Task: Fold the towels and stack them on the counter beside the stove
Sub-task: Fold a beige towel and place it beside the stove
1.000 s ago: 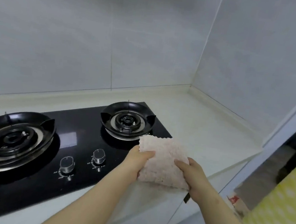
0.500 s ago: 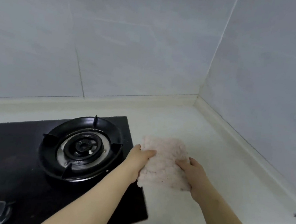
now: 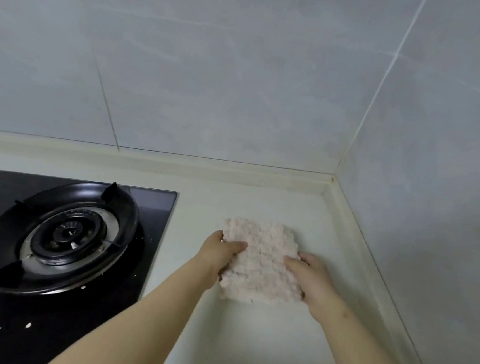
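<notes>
A folded, fluffy pale pink towel [image 3: 262,264] is over the white counter [image 3: 245,345], to the right of the black stove [image 3: 152,217]. My left hand [image 3: 219,258] grips its left edge, thumb on top. My right hand [image 3: 312,281] grips its right edge the same way. Whether the towel rests on the counter or hovers just above it cannot be told.
The stove's right burner [image 3: 64,237] with its black ring stands left of my left arm. Tiled walls meet in a corner [image 3: 334,177] behind the towel, with a raised cream ledge along both walls. White crumbs speckle the stove glass.
Both hands carried the towel from in front of the stove knobs rightward and farther back, over the counter beside the stove. The view shifted right with them.
</notes>
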Demonstrator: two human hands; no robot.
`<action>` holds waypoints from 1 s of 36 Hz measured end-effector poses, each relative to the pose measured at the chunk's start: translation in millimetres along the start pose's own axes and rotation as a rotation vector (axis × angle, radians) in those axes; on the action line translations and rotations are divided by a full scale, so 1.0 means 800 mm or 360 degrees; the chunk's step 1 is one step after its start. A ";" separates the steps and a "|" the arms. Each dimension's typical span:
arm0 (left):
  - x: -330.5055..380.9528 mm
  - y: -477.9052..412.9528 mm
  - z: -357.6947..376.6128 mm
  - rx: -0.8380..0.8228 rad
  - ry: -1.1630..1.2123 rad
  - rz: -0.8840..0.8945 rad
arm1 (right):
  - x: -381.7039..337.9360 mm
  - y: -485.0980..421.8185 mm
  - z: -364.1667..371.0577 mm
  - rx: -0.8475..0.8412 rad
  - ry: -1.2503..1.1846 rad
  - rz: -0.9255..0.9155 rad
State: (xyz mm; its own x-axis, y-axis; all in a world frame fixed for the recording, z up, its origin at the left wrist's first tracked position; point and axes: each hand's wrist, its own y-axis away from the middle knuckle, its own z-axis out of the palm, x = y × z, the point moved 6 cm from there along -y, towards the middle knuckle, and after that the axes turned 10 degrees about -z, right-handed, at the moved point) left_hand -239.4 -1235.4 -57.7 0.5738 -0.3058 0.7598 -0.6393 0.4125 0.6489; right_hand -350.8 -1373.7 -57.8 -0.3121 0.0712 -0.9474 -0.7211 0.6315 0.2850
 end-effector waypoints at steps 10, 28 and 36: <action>0.029 -0.050 0.036 0.0086 -0.0317 0.0164 | -0.008 -0.059 -0.044 0.0424 0.0771 -0.0201; 0.034 -0.111 0.024 0.0337 -0.0603 0.0252 | 0.010 -0.105 0.015 -0.0411 0.1901 -0.0594; 0.052 -0.151 0.052 0.0220 -0.0492 0.0274 | -0.006 -0.171 -0.022 -0.0375 0.1922 -0.0564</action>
State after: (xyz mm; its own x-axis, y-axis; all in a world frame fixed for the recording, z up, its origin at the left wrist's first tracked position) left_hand -159.7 -1333.6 -102.7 0.2840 -0.4952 0.8210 -0.7882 0.3669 0.4940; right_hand -261.2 -1473.9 -90.0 -0.3530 -0.8932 -0.2787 -0.9326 0.3119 0.1817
